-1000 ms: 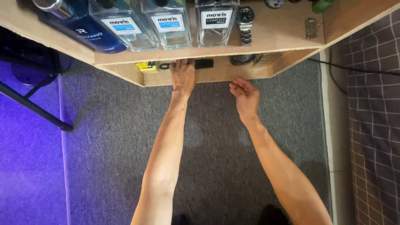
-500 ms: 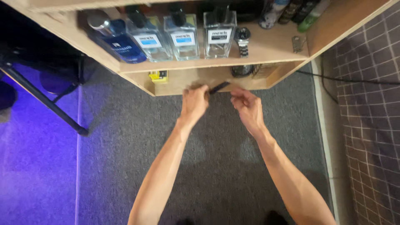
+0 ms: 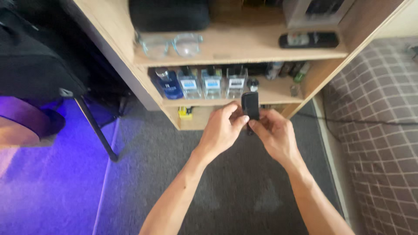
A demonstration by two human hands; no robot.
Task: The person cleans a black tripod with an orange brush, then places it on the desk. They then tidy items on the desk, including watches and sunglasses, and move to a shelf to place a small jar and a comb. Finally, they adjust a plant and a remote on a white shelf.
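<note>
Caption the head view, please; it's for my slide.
Both hands hold a small black device before a wooden shelf.

Soft daylight fills the scene evenly, brightest on the wooden shelf [image 3: 244, 52] and the checked bedding [image 3: 379, 130] at right. A violet glow washes the carpet [image 3: 52, 187] at lower left. The shelf's lower compartments sit in shade, and the upper left corner is dark. The hands [image 3: 250, 130] and bottles [image 3: 204, 82] look slightly soft from motion; straight edges bow outward near the frame's borders.
</note>
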